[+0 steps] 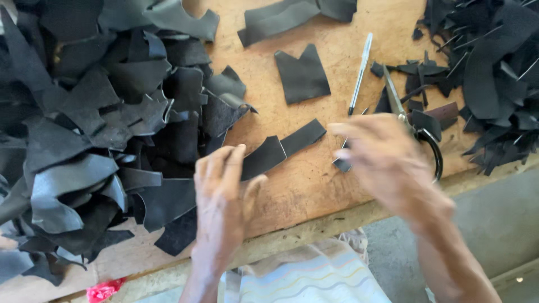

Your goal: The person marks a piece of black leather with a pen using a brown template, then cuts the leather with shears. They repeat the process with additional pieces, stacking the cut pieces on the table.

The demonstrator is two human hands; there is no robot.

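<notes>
My left hand [222, 196] rests flat on the wooden board [314, 174], fingers spread, pressing the near end of a long black leather strip [283, 148]. My right hand [384, 160] is blurred, hovering with fingers apart over the board just right of the strip's far end, and holds nothing I can make out. Under and behind that hand lie black-handled scissors [412, 126]. A small black scrap [341, 164] lies beneath its fingertips.
A big heap of black leather pieces [84, 129] fills the left. A cut leather shape [302, 74] and a pen [360, 73] lie mid-board. More offcuts [494, 73] pile at the right. The board's front edge runs below my hands.
</notes>
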